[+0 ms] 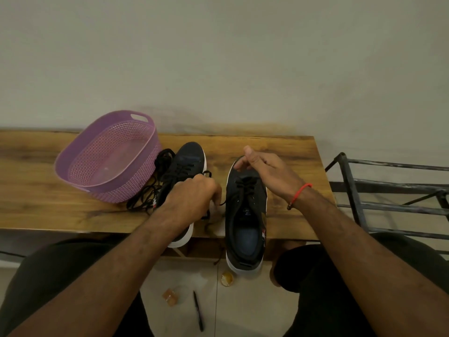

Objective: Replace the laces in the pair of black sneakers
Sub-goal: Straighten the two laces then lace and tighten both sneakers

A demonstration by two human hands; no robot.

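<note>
Matt black cloth sneakers (245,205) with white rubbery soles, a perforated purple plastic basket (107,156), a grained wooden bench (286,152)

both hands grip black sneakers (244,215) on a wooden table (291,154).
</note>
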